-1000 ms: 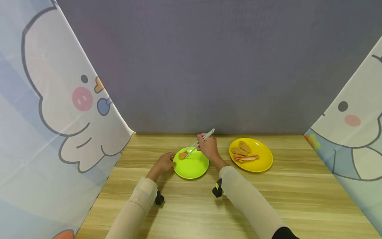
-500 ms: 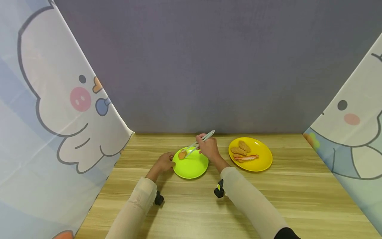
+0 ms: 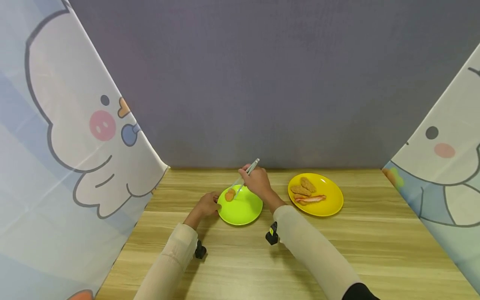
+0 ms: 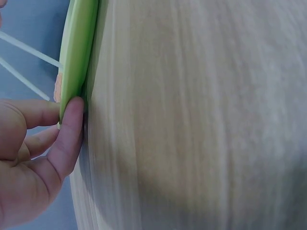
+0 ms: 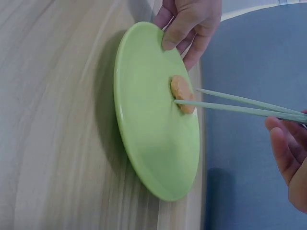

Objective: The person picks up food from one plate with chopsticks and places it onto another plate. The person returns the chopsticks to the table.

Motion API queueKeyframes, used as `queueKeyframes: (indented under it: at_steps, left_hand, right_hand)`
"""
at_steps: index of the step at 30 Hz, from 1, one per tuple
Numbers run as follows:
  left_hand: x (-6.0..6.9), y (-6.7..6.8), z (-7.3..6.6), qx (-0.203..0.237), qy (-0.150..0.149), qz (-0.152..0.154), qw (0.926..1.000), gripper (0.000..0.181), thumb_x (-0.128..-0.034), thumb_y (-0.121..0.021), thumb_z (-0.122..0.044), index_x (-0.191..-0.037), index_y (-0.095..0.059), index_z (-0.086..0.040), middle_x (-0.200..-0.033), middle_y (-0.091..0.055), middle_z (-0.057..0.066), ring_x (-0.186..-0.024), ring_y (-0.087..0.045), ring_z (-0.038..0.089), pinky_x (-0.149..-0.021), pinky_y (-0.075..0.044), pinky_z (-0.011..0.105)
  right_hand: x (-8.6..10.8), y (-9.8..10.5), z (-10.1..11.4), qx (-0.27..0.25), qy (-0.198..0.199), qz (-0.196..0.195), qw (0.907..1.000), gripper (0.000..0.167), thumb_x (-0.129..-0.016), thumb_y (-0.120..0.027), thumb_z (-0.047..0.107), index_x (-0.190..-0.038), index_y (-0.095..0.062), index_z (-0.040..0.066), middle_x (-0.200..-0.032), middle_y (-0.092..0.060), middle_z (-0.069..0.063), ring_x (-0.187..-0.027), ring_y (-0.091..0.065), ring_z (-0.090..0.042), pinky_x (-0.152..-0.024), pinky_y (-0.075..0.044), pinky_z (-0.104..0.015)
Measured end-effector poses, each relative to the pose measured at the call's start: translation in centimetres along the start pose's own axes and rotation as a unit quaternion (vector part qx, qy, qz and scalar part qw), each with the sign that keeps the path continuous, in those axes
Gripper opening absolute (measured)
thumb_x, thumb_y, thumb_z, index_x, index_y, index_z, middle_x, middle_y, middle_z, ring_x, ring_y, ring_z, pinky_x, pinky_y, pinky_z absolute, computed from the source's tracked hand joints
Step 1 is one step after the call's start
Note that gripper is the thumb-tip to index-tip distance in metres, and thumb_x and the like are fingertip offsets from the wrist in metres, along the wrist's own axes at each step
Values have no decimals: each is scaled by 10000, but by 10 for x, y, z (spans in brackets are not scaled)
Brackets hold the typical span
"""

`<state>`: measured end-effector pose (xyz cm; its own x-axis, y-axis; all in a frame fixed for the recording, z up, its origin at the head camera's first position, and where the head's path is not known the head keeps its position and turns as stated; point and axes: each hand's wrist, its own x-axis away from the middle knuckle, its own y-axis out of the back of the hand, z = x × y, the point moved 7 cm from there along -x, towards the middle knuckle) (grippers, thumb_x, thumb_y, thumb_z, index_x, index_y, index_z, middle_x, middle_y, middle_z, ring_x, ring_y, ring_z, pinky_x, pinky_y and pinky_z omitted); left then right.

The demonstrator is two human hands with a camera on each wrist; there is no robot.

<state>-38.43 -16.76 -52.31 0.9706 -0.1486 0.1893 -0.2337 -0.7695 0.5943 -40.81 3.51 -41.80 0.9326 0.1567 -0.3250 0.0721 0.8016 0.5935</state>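
A lime-green plate [image 3: 243,212] lies on the table; its left rim is pinched between the thumb and fingers of my left hand [image 3: 206,204]. Near the plate's far left side sits an orange-brown, nugget-like piece of food [image 5: 180,92]. My right hand [image 3: 258,181] holds a pair of pale chopsticks [image 3: 251,167], slanting down to the left. In the right wrist view, one chopstick tip lies against or just in front of the food and the other ends beside it. Whether they grip it, I cannot tell.
To the right stands a yellow plate [image 3: 333,201] bearing several breaded pieces [image 3: 301,190] and a red-and-white strip of food [image 3: 311,199]. A grey panel [image 3: 277,91] closes the table's back edge, with cartoon-printed cloths at both sides.
My right hand has shifted slightly left, and the chopsticks stand steeper. The food on the green plate has turned a little. My left hand keeps its hold on the rim.
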Motion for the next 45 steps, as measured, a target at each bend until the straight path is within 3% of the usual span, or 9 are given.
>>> queueKeyframes:
  at_steps: [7, 10, 14, 18, 26, 31, 35, 39, 45]
  left_hand:
    - [-2, -1, 0, -71, -69, 39, 9999, 524, -845, -650, 41, -1362, -566, 46, -1146, -676, 217, -879, -695, 246, -698, -633, 336]
    - [-3, -1, 1, -88, -83, 60, 9999, 524, -843, -647, 39, -1360, -561, 53, -1140, -677, 219, -879, -694, 247, -696, -629, 329]
    - [-3, -2, 1, -118, -80, 45, 9999, 526, -840, -644, 44, -1359, -563, 50, -1136, -689, 209, -866, -695, 232, -689, -625, 325]
    - [-5, -2, 0, -115, -113, 13, 9999, 529, -830, -647, 55, -1353, -570, 55, -1118, -703, 216, -839, -703, 227, -680, -628, 334]
    - [-2, -2, 3, -59, -6, -22, 10000, 524, -844, -653, 54, -1361, -568, 48, -1132, -688, 223, -841, -700, 226, -687, -632, 334]
    - [-1, -3, 4, -32, 60, 0, 10000, 520, -860, -650, 44, -1372, -561, 40, -1144, -679, 220, -852, -701, 230, -699, -634, 335]
    - [-2, -2, 3, -69, 46, -20, 10000, 522, -862, -653, 39, -1375, -562, 37, -1157, -676, 221, -885, -704, 242, -707, -639, 343]
    - [-1, -1, 2, -85, 10, -43, 10000, 515, -852, -652, 46, -1362, -577, 29, -1142, -685, 211, -889, -706, 242, -703, -642, 343]
    - [-1, 0, 0, -133, -63, -52, 9999, 488, -851, -652, 55, -1334, -602, 22, -1087, -696, 190, -837, -703, 220, -681, -638, 328]
  right_hand:
    - [4, -9, 21, 781, 606, 229, 9948, 253, -1012, -619, 339, -1027, -757, 128, -628, -613, 41, -513, -382, -72, -499, -316, -208]
    - [5, -15, 29, 1082, 763, 511, 9899, 232, -1014, -617, 335, -1028, -754, 149, -678, -657, 34, -541, -451, -92, -517, -378, -229]
    - [8, -22, 44, 1710, 1317, 861, 9726, 216, -1020, -607, 313, -1012, -745, 147, -781, -724, 31, -670, -629, -128, -647, -546, -310]
    - [10, -26, 49, 2020, 1635, 1000, 9604, 239, -1032, -587, 300, -1021, -761, 137, -811, -740, 34, -760, -694, -147, -767, -600, -357]
    - [12, -18, 38, 1208, 1453, 637, 9799, 265, -1024, -606, 264, -1079, -793, 86, -1016, -797, -43, -737, -699, -129, -705, -584, -296]
    - [12, -10, 28, 816, 1583, 351, 9834, 225, -1023, -606, 209, -1010, -777, 63, -835, -755, -28, -563, -488, -48, -534, -411, -181]
    - [11, -3, 19, 494, 1586, 155, 9860, 222, -1028, -594, 188, -976, -753, 42, -614, -597, -9, -485, -336, -36, -478, -271, -165]
    - [9, 4, 7, 48, 1164, 45, 9932, 226, -1031, -587, 204, -942, -739, 62, -543, -571, 13, -462, -466, -17, -443, -326, -169]
    - [10, 10, -16, -610, 340, -70, 9975, 224, -1028, -595, 231, -954, -730, 68, -660, -683, -53, -541, -617, -63, -450, -450, -202]
